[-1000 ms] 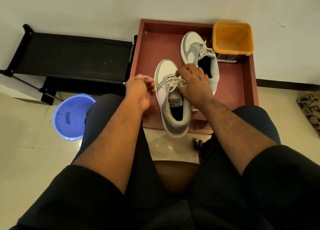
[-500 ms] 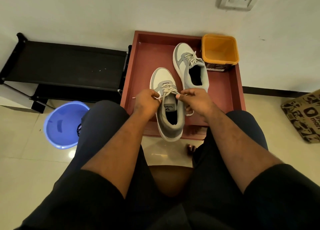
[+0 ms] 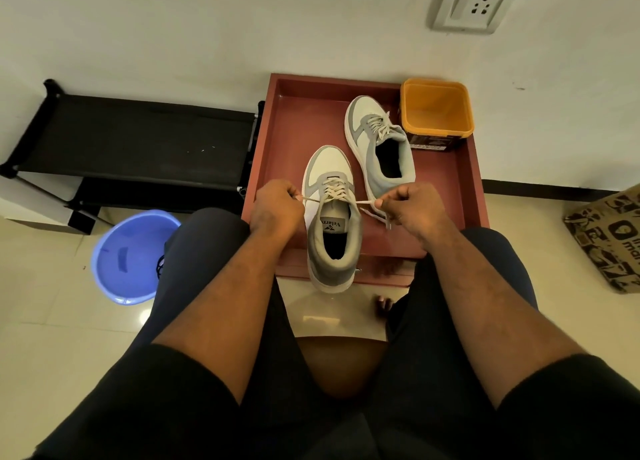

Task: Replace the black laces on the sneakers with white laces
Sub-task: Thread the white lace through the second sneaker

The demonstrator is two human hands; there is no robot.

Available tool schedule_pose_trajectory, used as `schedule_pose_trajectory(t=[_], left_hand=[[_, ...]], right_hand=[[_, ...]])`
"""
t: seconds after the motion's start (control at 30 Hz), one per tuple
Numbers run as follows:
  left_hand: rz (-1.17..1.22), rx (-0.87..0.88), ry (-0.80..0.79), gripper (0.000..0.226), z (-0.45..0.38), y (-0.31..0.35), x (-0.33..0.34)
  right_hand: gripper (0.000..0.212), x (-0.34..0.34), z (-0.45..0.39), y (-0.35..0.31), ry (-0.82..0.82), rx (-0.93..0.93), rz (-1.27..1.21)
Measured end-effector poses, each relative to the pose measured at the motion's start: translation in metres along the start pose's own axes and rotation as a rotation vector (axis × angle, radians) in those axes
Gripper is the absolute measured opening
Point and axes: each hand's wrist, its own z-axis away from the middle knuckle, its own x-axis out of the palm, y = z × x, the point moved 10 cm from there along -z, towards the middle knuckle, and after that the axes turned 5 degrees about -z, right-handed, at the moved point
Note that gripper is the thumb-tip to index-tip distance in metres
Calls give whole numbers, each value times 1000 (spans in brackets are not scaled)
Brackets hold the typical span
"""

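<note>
The person sits with both forearms stretched out over their knees, and each hand has a closed grip on one end of the white lace [image 3: 334,192] of the near sneaker [image 3: 330,217]. The left hand [image 3: 277,206] pinches the left end just beside the shoe's top eyelets, fingers curled in a fist. The right hand [image 3: 412,206] pinches the other end a little further out to the right, and the lace runs straight from the eyelets to both hands, with its loose tail hanging below the right hand's grip. The near sneaker lies between the two hands, toe pointing away, heel over the front edge of the red tray [image 3: 287,140]. Beyond the right hand sits the far sneaker [image 3: 375,144], already threaded with a white lace, also on the tray. Just beyond that, past the right hand, stands an orange tub [image 3: 436,113]. Out to the left of the left hand are a blue basin [image 3: 128,255] on the floor and a low black rack [image 3: 138,140]. A cardboard box [image 3: 609,241] sits well off to the right.
</note>
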Motion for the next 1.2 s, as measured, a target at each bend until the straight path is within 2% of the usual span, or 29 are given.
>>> schedule_pose_trajectory(t=[0.13,0.17,0.23,0.33,0.47,0.53,0.6,0.63,0.7,0.93,1.0,1.03,1.1,1.13,1.2], left_hand=[[-48,-19,-98,8,4,-1,9],[-61,-11,-122,12,6,2,9],[-53,22,-154,38,10,10,11],[-47,126,-145,50,17,32,13],[-284,191,-212,84,15,35,46],[-218,179,-157,78,13,36,54],[-204,166,-74,48,9,37,51],[-236,150,-58,34,7,37,49],[-273,126,-55,24,2,34,45],[-137,98,-83,23,0,24,37],[-117,112,-93,23,0,24,36],[-93,118,-122,23,0,23,37],[76,66,-236,37,-2,17,42],[187,12,-304,50,-2,12,45],[316,-47,-367,65,0,8,45]], right_hand=[[6,3,4,-16,76,-147,298],[20,7,7,-22,68,-176,317],[46,21,11,-29,-7,-221,249],[55,51,18,-36,-136,-264,173],[61,69,8,-28,-56,-295,407],[44,73,6,-31,4,-315,481],[23,75,3,-34,40,-347,570],[21,75,0,-34,57,-349,605],[21,69,-4,-30,82,-312,632],[24,63,-10,-20,-4,-291,673],[24,64,-5,-29,19,-380,712],[33,64,1,-37,57,-464,729],[51,65,19,-51,135,-643,749],[49,70,28,-56,148,-717,785],[40,87,34,-48,81,-731,941]])
